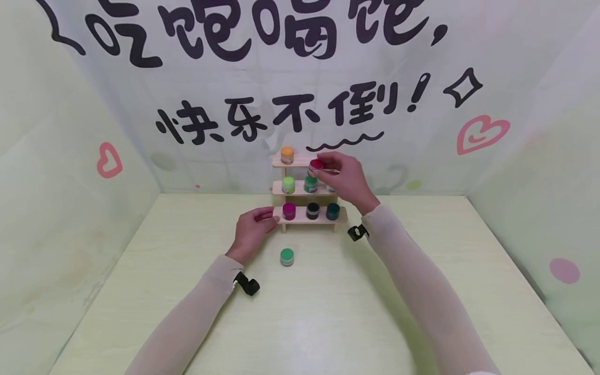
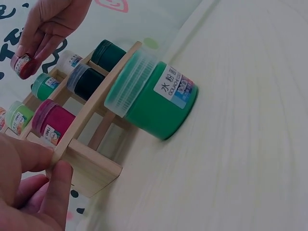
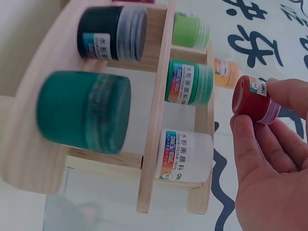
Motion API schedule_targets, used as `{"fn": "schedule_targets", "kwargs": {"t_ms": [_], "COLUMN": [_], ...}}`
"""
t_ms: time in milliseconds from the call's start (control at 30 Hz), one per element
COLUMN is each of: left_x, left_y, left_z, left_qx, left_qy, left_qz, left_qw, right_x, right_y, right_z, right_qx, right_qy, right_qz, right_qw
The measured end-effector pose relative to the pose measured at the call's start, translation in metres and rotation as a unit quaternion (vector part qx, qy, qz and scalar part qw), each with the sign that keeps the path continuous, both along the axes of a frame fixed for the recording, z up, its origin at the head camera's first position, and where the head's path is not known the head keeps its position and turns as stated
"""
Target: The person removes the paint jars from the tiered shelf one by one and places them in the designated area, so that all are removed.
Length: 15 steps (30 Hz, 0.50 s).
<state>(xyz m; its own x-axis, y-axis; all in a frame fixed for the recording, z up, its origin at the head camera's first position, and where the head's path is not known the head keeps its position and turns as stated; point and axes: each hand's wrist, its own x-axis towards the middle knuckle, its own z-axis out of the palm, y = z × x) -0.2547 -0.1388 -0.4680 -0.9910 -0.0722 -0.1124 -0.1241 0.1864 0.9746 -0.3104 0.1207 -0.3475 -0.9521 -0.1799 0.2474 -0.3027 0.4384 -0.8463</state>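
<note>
My right hand point(image 1: 349, 179) pinches a red paint jar point(image 3: 252, 98) between thumb and fingers, held in the air by the top tier of a three-tier wooden rack point(image 1: 304, 221). At the rack's lower left end, my left hand point(image 1: 253, 232) grips the wood by its edge, thumb and fingers seen in the left wrist view. An orange jar point(image 1: 287, 154) stands on the top tier. Light green point(image 1: 288, 185), green point(image 1: 310, 184) and white point(image 3: 185, 156) jars fill the middle one. Magenta point(image 1: 289, 211), black point(image 1: 312, 210) and dark teal point(image 1: 333, 211) jars line the bottom tier.
Another green paint jar point(image 1: 287, 257) stands on the pale table point(image 1: 309, 323) in front of the rack. Behind the rack rises a white cloth backdrop point(image 1: 225, 172) with black lettering, and cloth walls flank both sides of the table.
</note>
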Motion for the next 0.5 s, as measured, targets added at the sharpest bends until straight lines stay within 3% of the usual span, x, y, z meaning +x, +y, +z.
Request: {"fn": "schedule_targets", "kwargs": {"t_ms": [500], "left_x": [-0.001], "left_y": [-0.001], "left_z": [0.003], "left_qx": [0.004], "left_qy": [-0.011], "left_qz": [-0.009], "left_qw": [0.9999], "right_x": [0.028], "right_y": [0.004], "right_z": [-0.019], "right_qx": [-0.021], "right_qy": [0.006], "right_qz": [0.059], "right_qw": [0.998]}}
